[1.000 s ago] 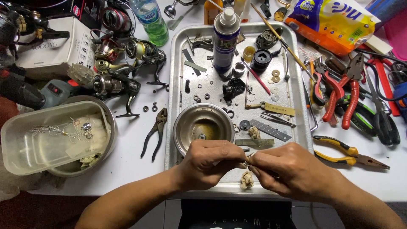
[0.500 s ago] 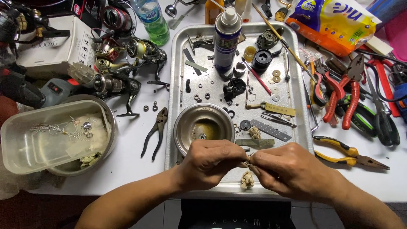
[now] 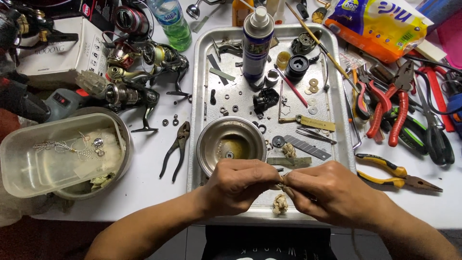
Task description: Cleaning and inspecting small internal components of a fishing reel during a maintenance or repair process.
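- Head view: the left hand [image 3: 239,185] and the right hand [image 3: 332,192] meet fingertip to fingertip over the near edge of the metal tray [image 3: 337,101].
- Both hands pinch a small metal part [image 3: 280,181] between them; it is mostly hidden, so its kind cannot be told.
- The part sits just nearer than the steel bowl [image 3: 231,144] on the tray.
- A soiled wad [image 3: 279,204] lies on the tray directly below the fingertips.
- Dark pliers [image 3: 177,149] lie just left of the tray.
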